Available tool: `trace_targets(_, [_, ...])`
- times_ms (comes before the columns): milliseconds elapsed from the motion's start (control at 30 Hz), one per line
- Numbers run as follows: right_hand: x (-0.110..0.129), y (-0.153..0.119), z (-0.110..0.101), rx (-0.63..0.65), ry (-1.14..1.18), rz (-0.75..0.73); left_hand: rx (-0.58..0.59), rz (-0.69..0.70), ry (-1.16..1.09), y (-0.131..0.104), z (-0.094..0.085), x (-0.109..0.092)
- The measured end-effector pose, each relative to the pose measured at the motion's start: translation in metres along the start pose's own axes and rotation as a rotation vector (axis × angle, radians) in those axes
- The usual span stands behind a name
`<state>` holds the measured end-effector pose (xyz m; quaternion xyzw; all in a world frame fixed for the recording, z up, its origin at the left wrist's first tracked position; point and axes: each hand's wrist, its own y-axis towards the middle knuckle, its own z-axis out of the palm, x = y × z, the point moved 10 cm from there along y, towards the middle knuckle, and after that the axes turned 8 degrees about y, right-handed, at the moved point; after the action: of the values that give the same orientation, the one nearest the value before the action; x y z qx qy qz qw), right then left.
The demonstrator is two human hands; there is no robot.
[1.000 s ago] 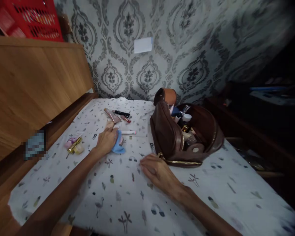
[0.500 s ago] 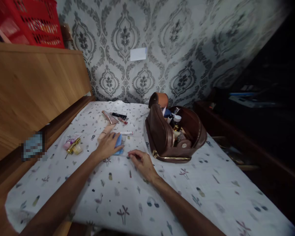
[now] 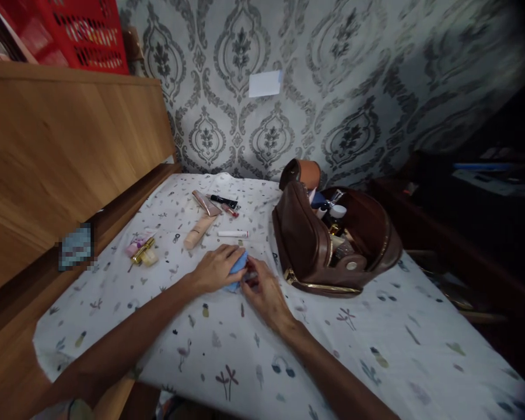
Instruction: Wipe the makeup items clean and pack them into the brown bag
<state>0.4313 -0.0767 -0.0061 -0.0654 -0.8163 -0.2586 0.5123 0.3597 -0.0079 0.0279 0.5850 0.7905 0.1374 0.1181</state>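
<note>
My left hand (image 3: 219, 268) is closed over a folded blue cloth (image 3: 238, 269), just above the table. The fingers of my right hand (image 3: 265, 291) are curled and pinched against the cloth's right edge. Whatever sits between those fingertips is too small and shaded to make out. Beyond the hands lies a white tube-like stick (image 3: 233, 234), with a beige squeeze tube (image 3: 198, 231) to its left. Farther back are a pinkish tube (image 3: 205, 203), a black tube (image 3: 224, 201) and a small red-capped lip tube (image 3: 230, 210).
An unzipped brown leather bag (image 3: 304, 245) full of bottles and cosmetics stands to the right. Small gold and pink items (image 3: 142, 251) lie at the left. A wooden cabinet (image 3: 79, 128) with a red basket (image 3: 91, 35) on top borders the patterned tablecloth (image 3: 332, 356).
The blue cloth has come off the table's far side toward me with my left hand. My right hand has closed in on it and now meets its edge. The view has shifted slightly.
</note>
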Motion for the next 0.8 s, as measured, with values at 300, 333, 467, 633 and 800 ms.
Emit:
trace_targets(300, [-0.001, -0.003, 0.001, -0.002, -0.008, -0.038, -0.05, 0.091, 0.147, 0.002, -0.007, -0.012])
trace_targets(333, [-0.001, -0.004, 0.001, 0.006, -0.01, -0.038, -0.065, 0.063, 0.109, 0.003, -0.01, -0.009])
trace_targets(467, [0.003, -0.004, 0.002, 0.032, -0.028, -0.041, -0.158, -0.191, -0.156, 0.002, -0.023, 0.027])
trace_targets(633, [-0.001, -0.005, 0.002, 0.027, -0.03, -0.016, -0.183, -0.385, -0.327, -0.004, -0.022, 0.063])
trace_targets(800, [-0.006, 0.0, 0.006, 0.067, -0.028, 0.052, -0.01, -0.241, -0.247, 0.001, -0.003, 0.043])
